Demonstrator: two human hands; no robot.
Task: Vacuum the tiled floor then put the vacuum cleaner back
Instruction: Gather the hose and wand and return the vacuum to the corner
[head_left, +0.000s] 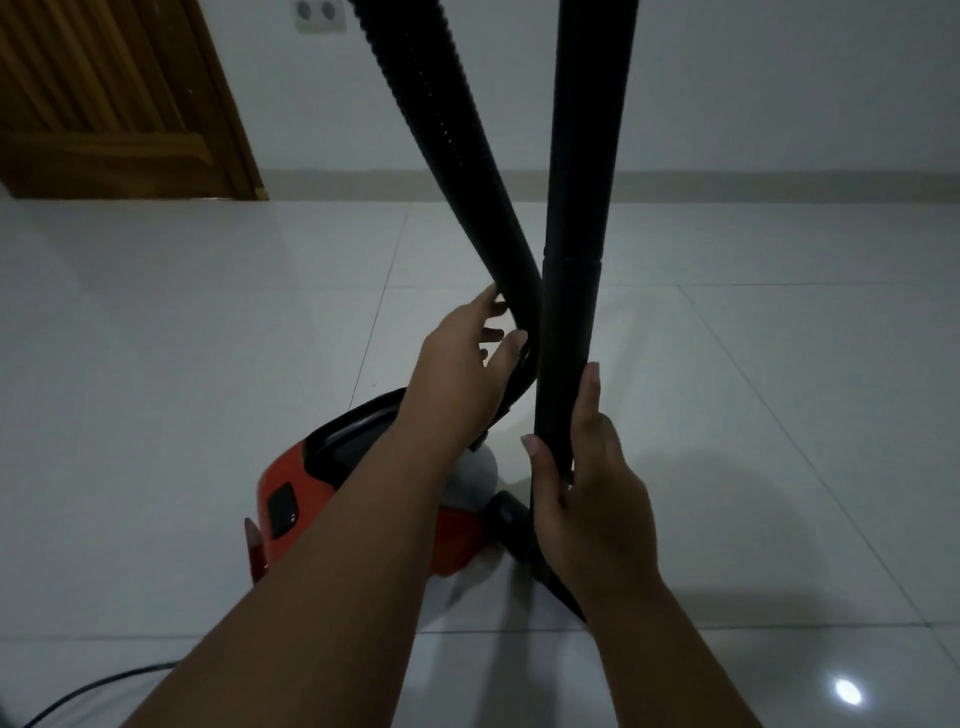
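Closest in, at the bottom left edge, shows a dark power cord (78, 691) lying on the tiled floor (156, 364), cut off by the frame, so cannot tell whether plugged in. Grips the rigid black wand (574, 260) near its lower end with the right hand (582, 483): thumb on one side, fingers curled round the other, forefinger laid straight up along the tube, wand standing almost upright. Wraps the left hand (462, 364) loosely round the ribbed hose (431, 156) just above its apparent joint with the machine, thumb and fingertips on the ribs, palm not fully closed. Places the red and black vacuum cleaner (291, 499) on the tiles directly beneath both forearms. Reads as a handling step rather than a sweeping stroke: either readying hose and wand for use or gathering them for putting back; cannot settle which from this view alone. Calls next for a firm hold on both pieces, with hose slack kept clear of the wand. Hides the hose joint behind the left wrist, and the wand's foot and any floor head behind the right hand; loses the tops of hose and wand past the upper edge. Farther off, shows a wooden door (104, 93) and a wall socket (319, 13) with 2 outlets, partly cropped.
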